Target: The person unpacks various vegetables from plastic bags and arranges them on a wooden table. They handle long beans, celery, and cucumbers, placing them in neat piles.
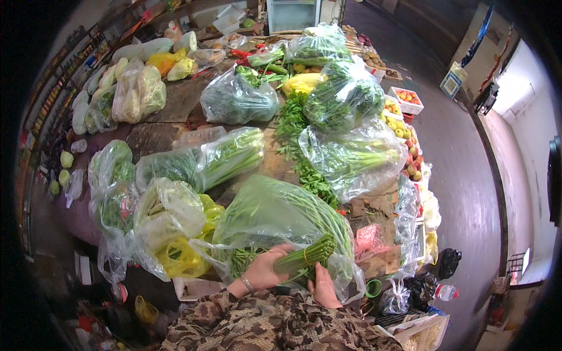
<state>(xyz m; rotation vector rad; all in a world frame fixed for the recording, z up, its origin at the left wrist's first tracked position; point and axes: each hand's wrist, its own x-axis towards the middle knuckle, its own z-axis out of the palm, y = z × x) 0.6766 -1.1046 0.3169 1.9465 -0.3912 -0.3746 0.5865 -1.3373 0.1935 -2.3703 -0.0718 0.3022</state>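
My left hand, with a bracelet at the wrist, grips a bundle of thin green stalks bound with a rubber band. My right hand is at the lower side of the bundle, its fingers extended close together against or beside the stalks; whether it grips anything cannot be told. Beneath and behind the bundle lies a large clear plastic bag full of long thin green stalks, its mouth open towards me. To its left are a yellow plastic bag and a clear bag of pale green pods.
Bagged long green vegetables, bagged celery-like stalks and loose leafy greens cover parts of the wooden table. A pink plastic bag lies at the right. Apples line the right edge. A green cup is near my right hand.
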